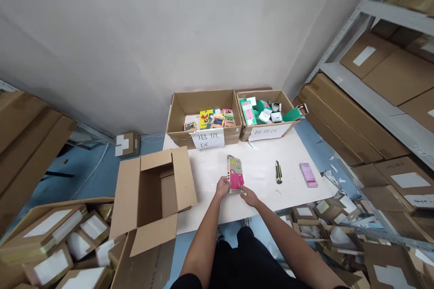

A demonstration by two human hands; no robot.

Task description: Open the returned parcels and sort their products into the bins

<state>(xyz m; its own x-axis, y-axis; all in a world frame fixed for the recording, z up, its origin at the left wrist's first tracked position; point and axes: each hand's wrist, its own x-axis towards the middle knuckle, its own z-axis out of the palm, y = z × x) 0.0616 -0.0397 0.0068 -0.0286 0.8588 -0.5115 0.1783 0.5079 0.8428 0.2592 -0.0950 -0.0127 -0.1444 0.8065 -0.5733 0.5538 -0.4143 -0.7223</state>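
Observation:
Over the white table [200, 180], a book [235, 170] with a grey and pink cover is tilted up between my two hands. My left hand [223, 187] grips its lower left edge by the spine. At the lower right corner, my right hand [249, 196] pinches the book, its thumb on the cover. To the right lies a black and yellow utility knife [278, 172]. Behind the book stand two cardboard boxes: the left box [179, 137] contains several books and small packs, the right box [242, 134] green and white cartons.
A cardboard box with its flaps up [127, 194] stands left of the table. A pink item, blurred out [308, 175], lies at the table's right. Parcels [50, 266] fill a big carton at lower left. Shelving [373, 95] with cartons runs along the right; opened boxes [342, 239] litter the floor there.

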